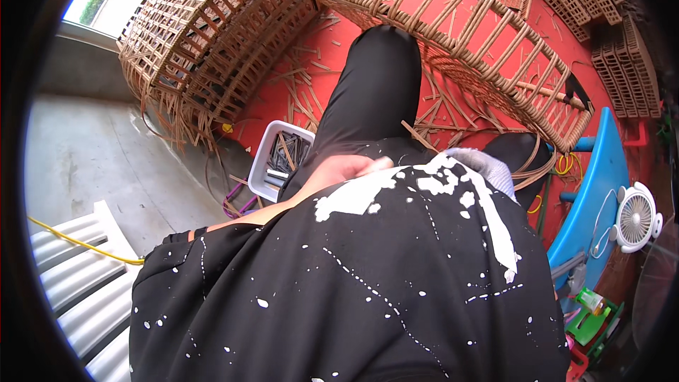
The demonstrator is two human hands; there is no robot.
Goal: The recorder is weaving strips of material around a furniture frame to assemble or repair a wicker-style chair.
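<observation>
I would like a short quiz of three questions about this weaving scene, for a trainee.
1. True or false: the right hand wears a grey glove.
2. The white tray of dark pieces lies on which side of the person's black-trousered leg? A) the person's left B) the person's right
3. Fill in: the woven cane frame lies on a ___ floor.

Key: 1 true; 2 A; 3 red. The bare left hand rests against the leg near the tray; what it holds, if anything, is hidden.

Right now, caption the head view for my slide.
Seated weaver's left hand and gloved right hand rest at the lap beside a rattan frame.
</observation>
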